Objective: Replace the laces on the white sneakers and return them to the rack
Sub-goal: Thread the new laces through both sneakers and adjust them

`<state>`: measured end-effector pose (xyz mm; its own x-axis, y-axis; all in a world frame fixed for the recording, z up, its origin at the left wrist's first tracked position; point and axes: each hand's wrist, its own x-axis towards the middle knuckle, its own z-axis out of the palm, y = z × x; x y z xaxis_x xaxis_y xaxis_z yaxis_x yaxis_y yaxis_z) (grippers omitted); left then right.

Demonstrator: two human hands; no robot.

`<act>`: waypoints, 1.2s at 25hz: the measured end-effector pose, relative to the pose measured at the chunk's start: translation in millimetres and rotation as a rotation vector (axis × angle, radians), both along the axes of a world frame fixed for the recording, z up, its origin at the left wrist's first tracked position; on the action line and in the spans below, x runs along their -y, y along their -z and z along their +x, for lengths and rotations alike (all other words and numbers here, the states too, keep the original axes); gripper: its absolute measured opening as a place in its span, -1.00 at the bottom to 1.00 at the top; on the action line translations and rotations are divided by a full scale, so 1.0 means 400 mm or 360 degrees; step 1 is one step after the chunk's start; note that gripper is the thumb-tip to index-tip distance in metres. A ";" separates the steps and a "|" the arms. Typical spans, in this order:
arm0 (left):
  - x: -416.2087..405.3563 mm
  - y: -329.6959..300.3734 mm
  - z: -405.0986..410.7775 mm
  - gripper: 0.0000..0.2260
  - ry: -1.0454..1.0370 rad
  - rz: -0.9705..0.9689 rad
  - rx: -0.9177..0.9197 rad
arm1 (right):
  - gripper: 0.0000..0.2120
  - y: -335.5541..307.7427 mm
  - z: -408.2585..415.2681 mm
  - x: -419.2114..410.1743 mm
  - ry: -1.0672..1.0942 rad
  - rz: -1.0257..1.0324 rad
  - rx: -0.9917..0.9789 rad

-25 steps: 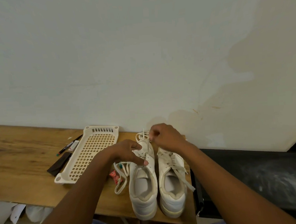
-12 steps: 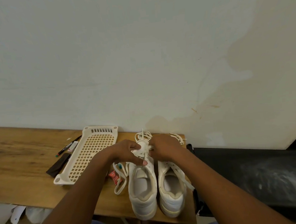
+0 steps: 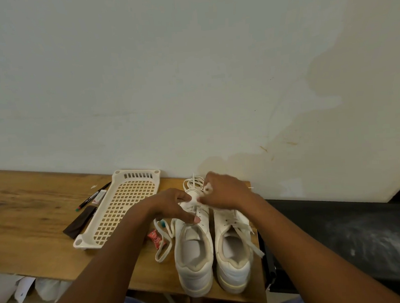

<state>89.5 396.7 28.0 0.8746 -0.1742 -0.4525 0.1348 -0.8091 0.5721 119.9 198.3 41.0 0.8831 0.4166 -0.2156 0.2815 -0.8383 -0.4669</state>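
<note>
Two white sneakers stand side by side, heels toward me, at the table's right end: the left sneaker and the right sneaker. My left hand grips the left sneaker's upper over the eyelets, thumb on the tongue edge. My right hand pinches a white lace at the front of that sneaker; loops of it bunch past the toe. A loose flat lace lies left of the left sneaker. Another lace end hangs off the right sneaker's side.
A cream perforated plastic rack lies on the wooden table to the left. Beside it are a marker, a dark strip and a small red packet. A black surface adjoins the table's right edge.
My right hand has shifted from above the right sneaker toward the left sneaker's front and now pinches the lace there. My left hand has stayed on the left sneaker.
</note>
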 end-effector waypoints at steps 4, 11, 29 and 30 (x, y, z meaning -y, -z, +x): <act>-0.004 -0.004 -0.004 -0.20 0.0018 0.0047 -0.0028 | -0.83 0.047 -0.015 -0.014 -0.0260 -0.0329 0.0158; 0.007 -0.020 -0.017 -0.25 0.0037 0.0087 -0.0038 | -0.73 -0.013 0.008 0.015 0.0315 0.0666 0.0453; -0.010 0.015 -0.001 -0.88 -0.0259 0.0349 0.0110 | -0.68 -0.043 -0.052 0.019 0.0230 -0.0631 0.0383; -0.012 0.015 0.000 -0.87 -0.0276 0.0334 0.0094 | -0.71 -0.041 -0.049 0.013 0.0238 -0.0604 0.0430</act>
<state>89.5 401.6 21.9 0.9092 0.0724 -0.4100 0.2529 -0.8783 0.4057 100.1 193.0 57.3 0.9726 0.2175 -0.0824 0.2142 -0.9756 -0.0473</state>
